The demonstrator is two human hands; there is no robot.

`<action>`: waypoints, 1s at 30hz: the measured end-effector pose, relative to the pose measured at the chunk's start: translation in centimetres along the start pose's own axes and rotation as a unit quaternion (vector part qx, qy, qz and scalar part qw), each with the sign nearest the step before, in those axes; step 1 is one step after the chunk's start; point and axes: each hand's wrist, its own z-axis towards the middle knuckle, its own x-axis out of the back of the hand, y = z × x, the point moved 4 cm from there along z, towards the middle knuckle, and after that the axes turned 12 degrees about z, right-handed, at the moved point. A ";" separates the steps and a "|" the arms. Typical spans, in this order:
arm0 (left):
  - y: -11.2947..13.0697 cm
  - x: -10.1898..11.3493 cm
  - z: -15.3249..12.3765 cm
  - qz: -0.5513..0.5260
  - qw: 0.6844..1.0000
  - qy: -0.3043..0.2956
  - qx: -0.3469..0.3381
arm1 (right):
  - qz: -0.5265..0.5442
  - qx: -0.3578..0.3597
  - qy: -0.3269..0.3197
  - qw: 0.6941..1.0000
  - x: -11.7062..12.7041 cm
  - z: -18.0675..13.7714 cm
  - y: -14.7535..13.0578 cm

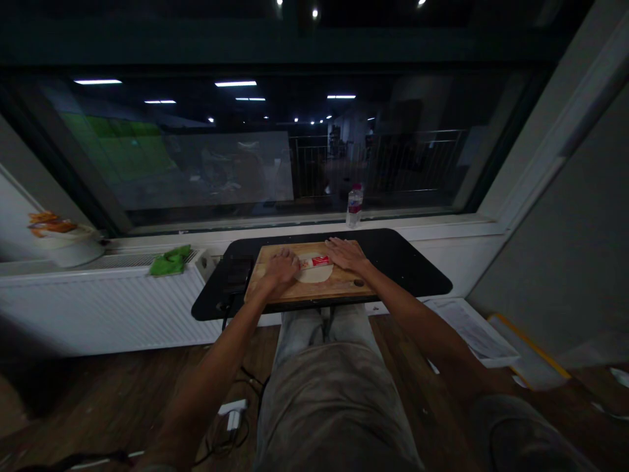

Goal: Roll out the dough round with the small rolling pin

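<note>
A pale, flat round of dough (314,274) lies on a wooden cutting board (339,288). Across the dough rests a narrow red-and-white tube or packet (320,261), its exact kind too small to make out. My left hand (282,267) is curled down over its left end. At its right end, my right hand (345,254) lies with fingers stretched out over the board. Both ends of the tube are hidden under my hands.
The board sits on a small black table (407,269) by the window. A dark flat object (238,274) lies left of it. A water bottle (354,206) stands on the sill; a green cloth (170,261) hangs on the radiator (108,314). Cables and a white plug (234,414) lie below.
</note>
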 end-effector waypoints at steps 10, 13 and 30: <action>2.4 0.7 -2.8 0.010 0.997 -0.018 0.076 | -0.015 0.031 0.030 0.999 0.9 -2.6 -1.1; 3.1 0.7 -3.8 0.007 0.997 -0.002 0.080 | -0.023 0.042 0.038 0.998 0.9 -3.1 -1.4; 4.3 0.2 -6.6 -0.012 0.995 0.092 0.030 | -0.019 0.032 0.093 0.995 0.4 -7.7 -2.0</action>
